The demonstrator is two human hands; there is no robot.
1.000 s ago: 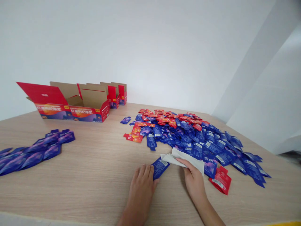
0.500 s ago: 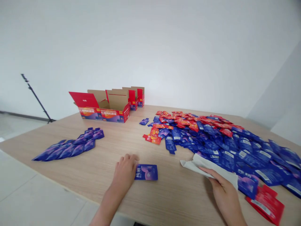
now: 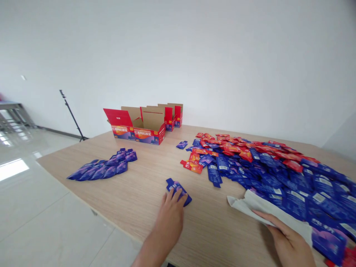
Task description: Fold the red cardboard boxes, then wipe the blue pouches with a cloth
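My left hand [image 3: 170, 217] lies over a single blue pouch [image 3: 185, 196] near the middle of the table. Its fingers are spread across the pouch's printed face, and the thumb is hidden. The pouch rests on the tabletop with its spout end pointing away to the left. In my right hand [image 3: 289, 237] is a folded white cloth [image 3: 257, 204], pinched between thumb and fingers at the edge of the heap. Beside that hand a blue pouch [image 3: 328, 241] shows from under the cloth. Blue pouches [image 3: 101, 168] lie overlapped in rows at the left.
A large heap of blue pouches [image 3: 272, 180] and red pouches [image 3: 233, 142] covers the right side of the wooden table [image 3: 150, 163]. Open red cartons [image 3: 147, 135] stand at the back left. One blue pouch [image 3: 182, 145] lies alone near them. A black stand [image 3: 72, 116] is beyond the table.
The view has swung left. My left hand has shifted from the pouch's spout end onto its face, and the pouch has turned so its spout points away. My right hand still holds the cloth.
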